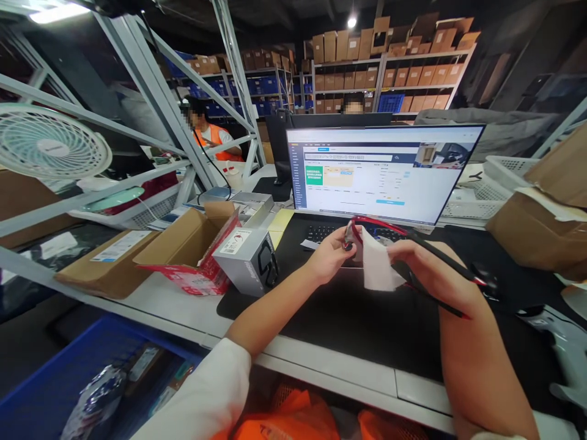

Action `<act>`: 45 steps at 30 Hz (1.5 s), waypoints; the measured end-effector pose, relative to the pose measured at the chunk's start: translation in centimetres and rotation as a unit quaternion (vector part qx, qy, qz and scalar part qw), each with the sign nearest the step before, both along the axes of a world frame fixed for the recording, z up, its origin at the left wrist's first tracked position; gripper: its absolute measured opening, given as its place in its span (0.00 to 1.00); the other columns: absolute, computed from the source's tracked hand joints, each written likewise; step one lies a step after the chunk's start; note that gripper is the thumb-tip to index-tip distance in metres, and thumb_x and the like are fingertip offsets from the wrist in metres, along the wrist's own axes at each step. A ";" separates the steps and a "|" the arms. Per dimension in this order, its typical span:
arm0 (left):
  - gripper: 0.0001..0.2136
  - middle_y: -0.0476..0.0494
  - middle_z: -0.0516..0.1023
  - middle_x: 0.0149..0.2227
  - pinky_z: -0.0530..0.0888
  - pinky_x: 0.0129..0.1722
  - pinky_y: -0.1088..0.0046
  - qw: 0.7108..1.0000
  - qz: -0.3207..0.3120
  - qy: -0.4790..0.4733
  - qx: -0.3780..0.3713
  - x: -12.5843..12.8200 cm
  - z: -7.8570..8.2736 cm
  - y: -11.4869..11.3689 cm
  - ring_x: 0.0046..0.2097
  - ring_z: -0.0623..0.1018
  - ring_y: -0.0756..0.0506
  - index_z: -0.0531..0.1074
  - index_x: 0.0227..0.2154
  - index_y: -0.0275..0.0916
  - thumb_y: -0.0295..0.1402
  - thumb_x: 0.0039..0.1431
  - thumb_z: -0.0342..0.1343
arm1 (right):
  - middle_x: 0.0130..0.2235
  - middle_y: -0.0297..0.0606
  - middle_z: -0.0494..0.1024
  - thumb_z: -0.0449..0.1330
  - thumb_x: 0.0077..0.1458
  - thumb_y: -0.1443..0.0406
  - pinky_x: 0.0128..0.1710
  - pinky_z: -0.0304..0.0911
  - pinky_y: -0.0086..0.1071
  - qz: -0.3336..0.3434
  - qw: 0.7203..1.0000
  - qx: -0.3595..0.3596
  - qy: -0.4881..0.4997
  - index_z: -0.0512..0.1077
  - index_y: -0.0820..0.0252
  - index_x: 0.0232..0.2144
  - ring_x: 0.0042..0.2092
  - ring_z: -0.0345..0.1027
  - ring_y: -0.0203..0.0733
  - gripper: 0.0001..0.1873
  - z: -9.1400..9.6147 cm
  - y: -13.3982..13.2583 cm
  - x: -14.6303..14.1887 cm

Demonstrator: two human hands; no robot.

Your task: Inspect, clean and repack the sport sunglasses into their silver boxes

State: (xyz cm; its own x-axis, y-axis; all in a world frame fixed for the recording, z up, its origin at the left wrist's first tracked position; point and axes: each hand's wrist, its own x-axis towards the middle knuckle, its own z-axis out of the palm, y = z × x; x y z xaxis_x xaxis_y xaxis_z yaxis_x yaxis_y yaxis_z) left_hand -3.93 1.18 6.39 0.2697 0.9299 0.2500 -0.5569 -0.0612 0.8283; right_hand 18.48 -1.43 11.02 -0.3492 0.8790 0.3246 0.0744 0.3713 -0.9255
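Note:
Above the black desk mat (321,324), a pair of glasses (443,259) with red and black temples is held up in front of the monitor. My left hand (328,256) is closed, its fingers pinching the front of the frame. A white cloth (378,266) hangs over the frame between my hands. My right hand (426,269) has its fingers closed on the cloth, with the two temples reaching back on either side of it. The lenses are mostly hidden by the cloth and fingers.
Left of my arms stand a grey box (243,260), an open red and brown carton (183,244) and a keyboard (321,232) before the monitor (358,183). A white scanner (554,342) lies right. A blue bin (59,373) sits below. A person in orange (215,134) is behind.

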 end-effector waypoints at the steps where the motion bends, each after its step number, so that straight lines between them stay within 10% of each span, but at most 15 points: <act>1: 0.25 0.47 0.82 0.41 0.72 0.47 0.71 1.000 -0.008 -0.010 -0.007 0.0 0.1 0.0 0.41 0.79 0.49 0.81 0.46 0.44 0.39 0.42 0.77 | 0.37 0.43 0.82 0.60 0.60 0.45 0.47 0.69 0.42 -0.017 1.000 0.002 0.002 0.81 0.59 0.38 0.42 0.75 0.52 0.24 0.2 0.0 0.0; 4: 0.25 0.46 0.82 0.39 0.74 0.47 0.70 1.000 -0.010 -0.016 -0.020 -0.1 0.0 -0.2 0.39 0.80 0.48 0.81 0.44 0.43 0.40 0.41 0.77 | 0.40 0.42 0.82 0.65 0.57 0.49 0.45 0.69 0.40 -0.076 0.991 0.010 -0.106 0.80 0.58 0.43 0.44 0.75 0.51 0.21 0.5 0.4 -0.1; 8: 0.27 0.44 0.82 0.42 0.73 0.52 0.67 0.999 -0.031 0.024 -0.012 -0.2 -0.6 -0.3 0.43 0.80 0.45 0.81 0.45 0.42 0.42 0.40 0.78 | 0.41 0.40 0.82 0.66 0.56 0.50 0.40 0.69 0.36 0.082 0.965 -0.035 -0.246 0.81 0.59 0.43 0.41 0.74 0.48 0.22 0.1 1.2 -0.7; 16: 0.24 0.40 0.61 0.70 0.71 0.60 0.63 0.982 -0.088 0.103 0.132 0.3 -0.8 -1.0 0.64 0.70 0.35 0.82 0.47 0.43 0.40 0.44 0.75 | 0.25 0.39 0.75 0.58 0.60 0.42 0.23 0.56 0.30 0.101 0.979 -0.079 -0.160 0.75 0.63 0.28 0.24 0.62 0.36 0.29 -0.6 0.5 -3.5; 25: 0.23 0.42 0.59 0.72 0.74 0.50 0.68 0.985 -0.016 0.099 0.138 -1.4 1.3 -1.6 0.55 0.75 0.41 0.83 0.42 0.43 0.43 0.42 0.76 | 0.27 0.36 0.74 0.63 0.56 0.42 0.26 0.57 0.29 0.195 0.944 -0.153 -0.216 0.77 0.64 0.32 0.27 0.62 0.36 0.28 -0.7 1.1 -1.5; 30: 0.25 0.42 0.64 0.69 0.73 0.52 0.68 0.993 -0.090 0.046 0.063 0.1 0.1 -1.6 0.53 0.78 0.42 0.81 0.47 0.45 0.40 0.42 0.77 | 0.34 0.39 0.79 0.57 0.62 0.45 0.33 0.62 0.33 0.095 0.974 -0.053 -0.200 0.78 0.62 0.37 0.34 0.68 0.42 0.25 -0.6 0.7 -2.9; 36: 0.20 0.43 0.56 0.73 0.69 0.61 0.64 0.993 -0.031 0.068 0.097 0.0 -0.3 -1.3 0.63 0.72 0.36 0.83 0.45 0.45 0.40 0.47 0.75 | 0.33 0.36 0.77 0.62 0.58 0.52 0.34 0.60 0.33 -0.133 0.965 0.072 -0.217 0.73 0.57 0.35 0.34 0.68 0.44 0.15 -0.4 0.5 -3.5; 45: 0.22 0.40 0.56 0.72 0.70 0.61 0.60 0.985 -0.042 0.107 0.129 -0.1 0.1 -1.8 0.64 0.71 0.32 0.82 0.46 0.44 0.43 0.47 0.74 | 0.33 0.38 0.79 0.63 0.57 0.45 0.32 0.62 0.33 0.068 0.986 -0.074 -0.131 0.77 0.60 0.40 0.33 0.69 0.43 0.25 -0.6 -0.1 -3.5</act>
